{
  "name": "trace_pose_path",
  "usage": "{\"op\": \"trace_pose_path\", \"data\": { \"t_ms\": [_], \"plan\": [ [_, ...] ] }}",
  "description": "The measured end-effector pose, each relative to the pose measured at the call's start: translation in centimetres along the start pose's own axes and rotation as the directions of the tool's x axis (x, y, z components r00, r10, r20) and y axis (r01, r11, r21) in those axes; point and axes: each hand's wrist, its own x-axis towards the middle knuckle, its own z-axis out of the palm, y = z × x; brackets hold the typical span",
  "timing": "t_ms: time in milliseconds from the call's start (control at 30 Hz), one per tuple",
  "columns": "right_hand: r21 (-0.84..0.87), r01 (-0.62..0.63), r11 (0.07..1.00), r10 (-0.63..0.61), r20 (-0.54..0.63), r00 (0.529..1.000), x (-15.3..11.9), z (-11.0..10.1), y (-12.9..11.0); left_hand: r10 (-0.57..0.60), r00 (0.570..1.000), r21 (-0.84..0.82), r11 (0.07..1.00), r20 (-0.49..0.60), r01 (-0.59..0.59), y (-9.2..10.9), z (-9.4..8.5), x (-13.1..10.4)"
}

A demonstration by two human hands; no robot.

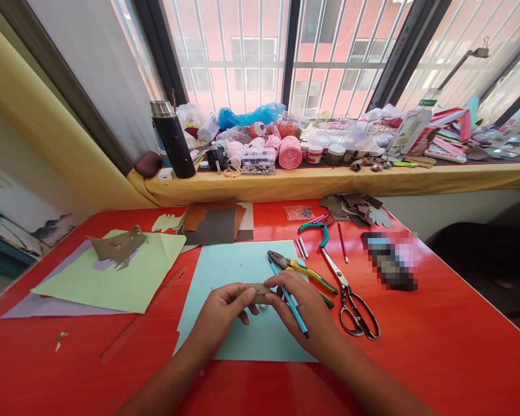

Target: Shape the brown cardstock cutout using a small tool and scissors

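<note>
Both hands meet above a light blue sheet (pixel 234 260) on the red table. Between them is a small grey-brown strip (pixel 255 292) with tiny dark marks. My left hand (pixel 227 305) pinches its left part, thumb on top. The fingers of my right hand (pixel 292 300) close on its right end. A blue pen (pixel 293 307) lies across my right hand, slanting from beside the pliers down to the right. Just beyond that hand, pliers with yellow-green handles (pixel 303 270) rest partly on the sheet. A small shiny round thing (pixel 263 306) shows below the strip, partly hidden.
Scissors (pixel 346 294) and green-handled pliers (pixel 323 231) lie to the right, near a red pencil (pixel 343 242) and a pixelated object (pixel 390 261). Light green paper (pixel 134 289) is at left, brown and grey sheets (pixel 212 225) behind, scraps (pixel 355 209) at back right. A ledge holds a black flask (pixel 173 141).
</note>
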Motion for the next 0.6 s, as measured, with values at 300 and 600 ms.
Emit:
{"op": "trace_pose_path", "data": {
  "t_ms": [300, 600],
  "plan": [
    [0.112, -0.130, 0.985, 0.132, -0.010, 0.991, 0.48, -0.78, -1.01, -0.014, 0.996, -0.062, 0.998, 0.088, 0.020, -0.04, 0.23, -0.05],
    [0.192, -0.209, 0.959, 0.218, -0.025, 0.976, 0.62, -0.60, -0.78, -0.035, 0.997, -0.079, 0.996, 0.072, 0.041, 0.09, 0.34, -0.24]
  ]
}}
